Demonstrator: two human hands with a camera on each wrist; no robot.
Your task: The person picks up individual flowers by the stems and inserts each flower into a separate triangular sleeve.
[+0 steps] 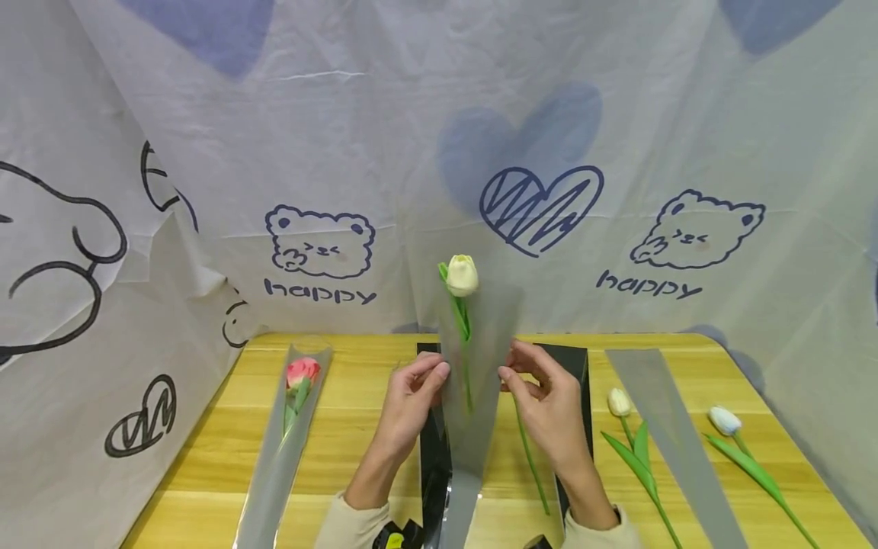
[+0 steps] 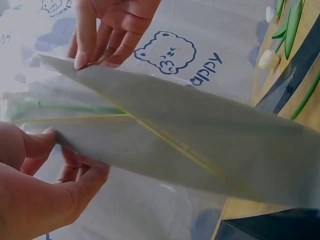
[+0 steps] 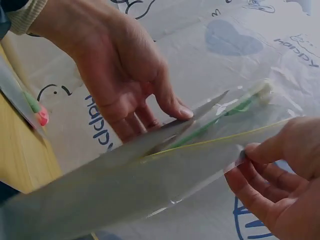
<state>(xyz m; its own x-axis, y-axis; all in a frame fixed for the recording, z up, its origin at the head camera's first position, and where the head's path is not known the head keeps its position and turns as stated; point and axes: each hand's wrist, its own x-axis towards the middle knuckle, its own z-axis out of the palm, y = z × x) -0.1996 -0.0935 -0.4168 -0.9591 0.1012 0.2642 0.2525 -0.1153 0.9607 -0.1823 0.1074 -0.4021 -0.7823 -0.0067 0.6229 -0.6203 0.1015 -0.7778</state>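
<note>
A clear, greyish flower sleeve point(image 1: 473, 450) stands raised in front of me, with a white tulip point(image 1: 463, 276) inside its wide top. The tulip's green stem shows through the film. My left hand point(image 1: 405, 404) pinches the sleeve's left edge between thumb and fingers. On the opposite edge, my right hand point(image 1: 552, 404) pinches the film in the same way. From the right wrist view, the sleeve mouth gapes between the left hand point(image 3: 125, 75) and the right hand point(image 3: 280, 185). Below the right hand a loose green stem point(image 1: 531, 457) lies on the table; its upper end is hidden.
On the left of the wooden table point(image 1: 199, 488) lies a sleeved pink-red flower point(image 1: 303, 372). To the right are a white tulip point(image 1: 620, 402), a flat sleeve point(image 1: 686, 450) and a pale blue tulip point(image 1: 724, 420). Black strips point(image 1: 434, 450) lie under the hands. Printed cloth point(image 1: 411, 152) hangs behind.
</note>
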